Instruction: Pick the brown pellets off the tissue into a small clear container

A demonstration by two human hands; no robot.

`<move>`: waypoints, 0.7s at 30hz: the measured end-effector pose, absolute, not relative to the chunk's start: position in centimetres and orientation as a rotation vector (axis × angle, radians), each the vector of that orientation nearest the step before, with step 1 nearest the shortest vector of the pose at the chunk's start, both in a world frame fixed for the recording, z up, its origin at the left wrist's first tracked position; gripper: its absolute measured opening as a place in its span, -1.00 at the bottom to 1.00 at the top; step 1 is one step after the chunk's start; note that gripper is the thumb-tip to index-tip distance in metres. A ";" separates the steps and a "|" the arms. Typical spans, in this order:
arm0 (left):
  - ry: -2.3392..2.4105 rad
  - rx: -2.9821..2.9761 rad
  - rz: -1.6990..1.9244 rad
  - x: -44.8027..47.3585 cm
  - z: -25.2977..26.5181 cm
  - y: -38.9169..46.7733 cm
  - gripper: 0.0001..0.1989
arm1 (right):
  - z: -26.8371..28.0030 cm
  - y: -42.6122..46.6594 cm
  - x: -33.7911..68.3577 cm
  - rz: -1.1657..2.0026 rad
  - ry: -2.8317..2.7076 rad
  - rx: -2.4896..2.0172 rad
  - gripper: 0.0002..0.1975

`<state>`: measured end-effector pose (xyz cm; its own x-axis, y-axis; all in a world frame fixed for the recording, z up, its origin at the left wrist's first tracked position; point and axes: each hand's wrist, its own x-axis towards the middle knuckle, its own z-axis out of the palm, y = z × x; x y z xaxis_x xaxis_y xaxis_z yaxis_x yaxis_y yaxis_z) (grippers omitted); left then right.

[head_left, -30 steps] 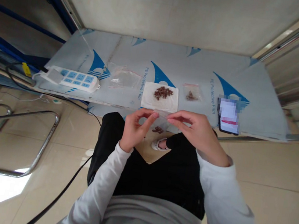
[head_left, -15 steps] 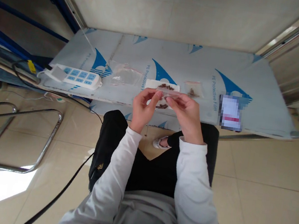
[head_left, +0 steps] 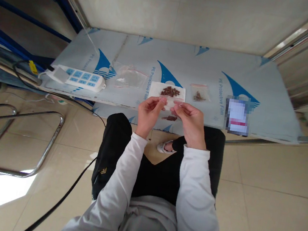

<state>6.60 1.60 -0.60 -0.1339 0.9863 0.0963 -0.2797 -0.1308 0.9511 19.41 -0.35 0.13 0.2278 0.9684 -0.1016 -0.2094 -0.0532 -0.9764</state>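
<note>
My left hand (head_left: pixel 148 115) and my right hand (head_left: pixel 192 123) face each other over the front edge of the table. Between them they pinch the top of a small clear zip bag (head_left: pixel 169 104), one at each side, fingers closed. Low in the bag show a few dark brown pieces (head_left: pixel 169 118), too small to name. Just beyond my fingers a heap of small brown pieces (head_left: pixel 170 91) lies on a white sheet of paper (head_left: pixel 155 88). To the right rests another small zip bag (head_left: pixel 198 93) with brownish bits inside.
Clear plastic bags (head_left: pixel 130 78) lie left of the paper. Farther left is a white power strip (head_left: pixel 83 78) with a plug in it. A phone (head_left: pixel 237 116), blurred out, lies at the right. The film-covered table (head_left: pixel 174 53) meets a wall behind. A metal chair frame (head_left: pixel 21 142) stands lower left.
Both hands have come slightly down and toward me with the zip bag. Its brown pieces now hang lower, and more of the heap on the paper shows.
</note>
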 end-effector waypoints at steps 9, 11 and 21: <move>1.013 0.959 1.503 6.4 -0.9 -0.7 -0.80 | 0.0 -2.5 18.0 1.205 -0.724 -1.168 -0.74; 0.997 0.983 1.462 6.2 -0.8 -1.1 -0.81 | 0.4 -2.7 18.1 1.170 -0.841 -1.184 -0.76; 1.136 1.273 1.368 5.9 -0.7 -1.6 -0.79 | 0.4 -3.4 17.9 1.048 -0.977 -1.213 -0.82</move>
<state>5.90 -1.63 -0.74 -0.0434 0.9876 0.1509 -0.0329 -0.1524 0.9878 17.87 -3.42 0.43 0.2416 0.9700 0.0268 -0.0945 0.0510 -0.9942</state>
